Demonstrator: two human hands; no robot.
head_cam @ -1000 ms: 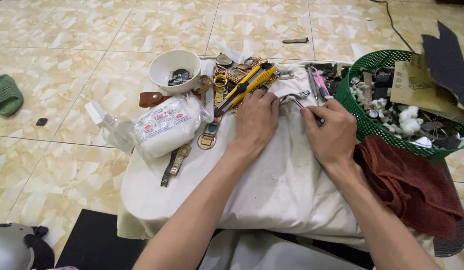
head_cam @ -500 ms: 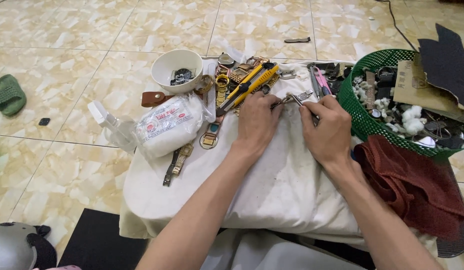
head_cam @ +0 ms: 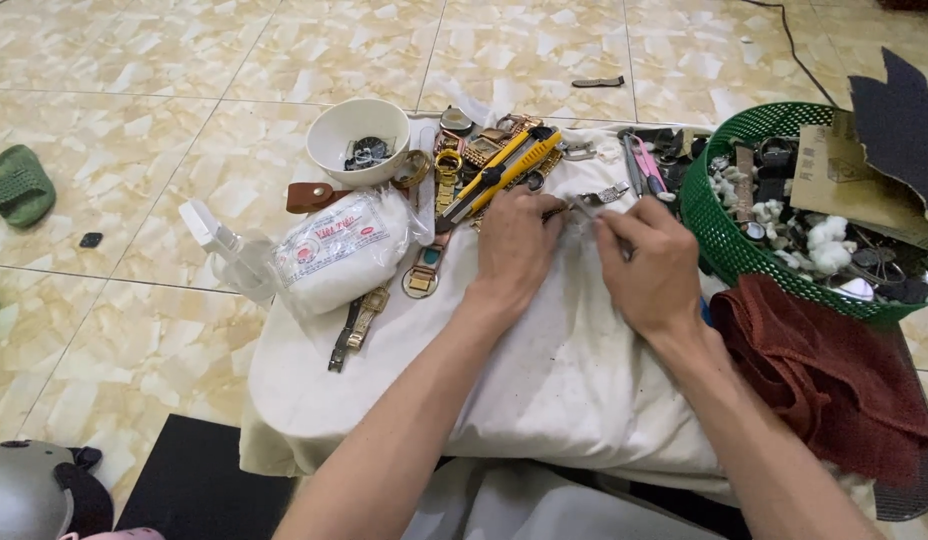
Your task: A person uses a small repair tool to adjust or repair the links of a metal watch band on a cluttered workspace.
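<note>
While my left hand (head_cam: 514, 245) pins the silver metal watch bracelet (head_cam: 596, 197), I'd steady the thin tool pinched in my right hand (head_cam: 649, 265).

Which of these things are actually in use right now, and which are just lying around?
In use:
left hand
right hand
metal watch band, held between them
thin tool in the right hand
white cloth beneath

Lying about:
yellow knife
white bowl
green basket
red towel
green sandal
</note>
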